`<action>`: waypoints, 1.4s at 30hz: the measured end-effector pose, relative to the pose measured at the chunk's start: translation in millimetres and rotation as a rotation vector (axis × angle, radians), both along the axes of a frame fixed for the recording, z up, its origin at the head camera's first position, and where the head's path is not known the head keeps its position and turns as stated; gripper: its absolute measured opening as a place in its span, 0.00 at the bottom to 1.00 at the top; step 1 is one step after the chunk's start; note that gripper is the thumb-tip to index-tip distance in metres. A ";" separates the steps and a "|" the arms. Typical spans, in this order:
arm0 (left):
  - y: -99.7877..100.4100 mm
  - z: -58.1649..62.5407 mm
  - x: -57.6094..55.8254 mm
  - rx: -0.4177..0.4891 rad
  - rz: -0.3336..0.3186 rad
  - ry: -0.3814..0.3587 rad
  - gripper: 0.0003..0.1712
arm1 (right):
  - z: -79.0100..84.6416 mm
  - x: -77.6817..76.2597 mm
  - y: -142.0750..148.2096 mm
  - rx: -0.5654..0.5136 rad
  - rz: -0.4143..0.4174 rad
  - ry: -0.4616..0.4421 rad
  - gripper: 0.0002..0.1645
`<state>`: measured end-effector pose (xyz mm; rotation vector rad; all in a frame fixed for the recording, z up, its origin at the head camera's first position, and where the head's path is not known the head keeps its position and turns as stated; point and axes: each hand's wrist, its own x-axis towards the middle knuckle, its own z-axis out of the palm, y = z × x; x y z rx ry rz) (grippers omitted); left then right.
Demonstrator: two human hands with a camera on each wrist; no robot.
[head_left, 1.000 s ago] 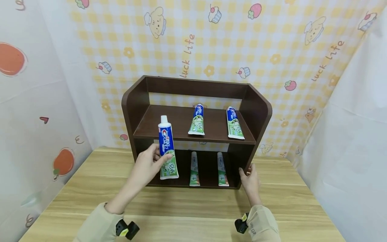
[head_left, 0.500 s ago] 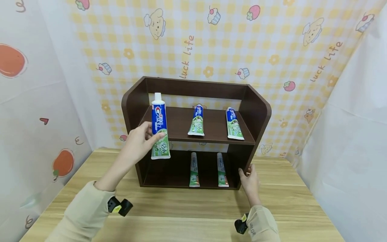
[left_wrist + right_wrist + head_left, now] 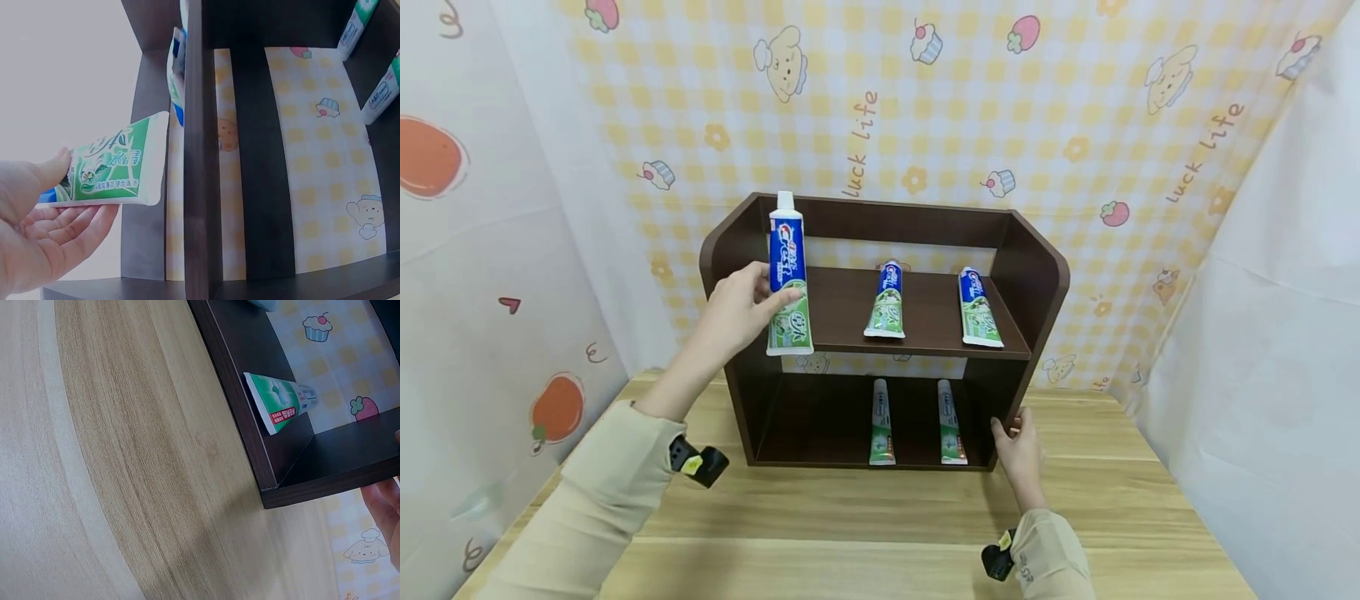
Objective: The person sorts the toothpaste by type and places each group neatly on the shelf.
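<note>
My left hand (image 3: 735,307) pinches a blue, green and white toothpaste tube (image 3: 787,279), cap up, in front of the left part of the upper shelf. In the left wrist view the tube's flat end (image 3: 156,159) points toward the dark shelf board, with the thumb above and fingers below. My right hand (image 3: 1021,457) grips the lower right side panel of the dark brown shelf unit (image 3: 917,221), thumb at its front edge. Two similar toothpaste tubes lie on the upper board, one in the middle (image 3: 886,302) and one at right (image 3: 978,310).
On the lower board lie two grey-green toothpaste tubes, one near the middle (image 3: 882,423) and one farther right (image 3: 951,423). The unit stands on a wood-grain table (image 3: 850,517). A yellow checked cloth (image 3: 925,108) hangs behind, with white sheets (image 3: 1262,317) at both sides.
My left hand has raised the toothpaste tube from before the lower compartment to upper-board height, moving slightly left. The right hand stays on the side panel.
</note>
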<state>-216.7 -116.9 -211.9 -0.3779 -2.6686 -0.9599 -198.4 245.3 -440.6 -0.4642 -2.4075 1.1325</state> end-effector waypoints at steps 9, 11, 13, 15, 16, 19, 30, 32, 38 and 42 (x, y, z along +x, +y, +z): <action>3.5 13.2 -29.0 -0.036 0.020 -0.142 0.29 | 0.9 0.2 1.3 -0.020 0.004 -0.003 0.12; 4.5 14.5 -34.4 -0.041 0.026 -0.178 0.29 | 1.0 0.0 1.8 -0.022 0.004 -0.001 0.12; 5.0 15.1 -39.1 -0.048 0.033 -0.207 0.30 | 1.1 -0.2 2.0 -0.021 0.003 -0.001 0.12; 4.5 14.9 -43.2 -0.054 0.044 -0.228 0.29 | 1.0 -0.3 1.9 -0.016 0.004 -0.009 0.12; 4.4 14.8 -44.6 -0.053 0.047 -0.238 0.29 | 0.8 -0.3 1.7 -0.012 0.004 -0.012 0.12; 3.5 14.0 -48.2 -0.054 0.053 -0.264 0.28 | -0.5 -0.4 1.0 -0.003 0.010 -0.018 0.13; 7.2 5.3 -60.4 -0.013 0.080 -0.390 0.33 | -4.6 0.6 1.6 0.012 0.019 -0.035 0.13; 7.5 3.3 -62.6 -0.015 0.089 -0.403 0.33 | -4.8 1.0 1.5 0.010 0.020 -0.033 0.13; 8.2 -3.4 -68.8 -0.089 0.114 -0.395 0.32 | -4.3 0.8 2.2 -0.001 0.017 -0.013 0.12; 10.1 -7.1 -70.9 -0.181 0.132 -0.306 0.27 | -3.5 0.6 2.7 0.009 0.009 -0.014 0.12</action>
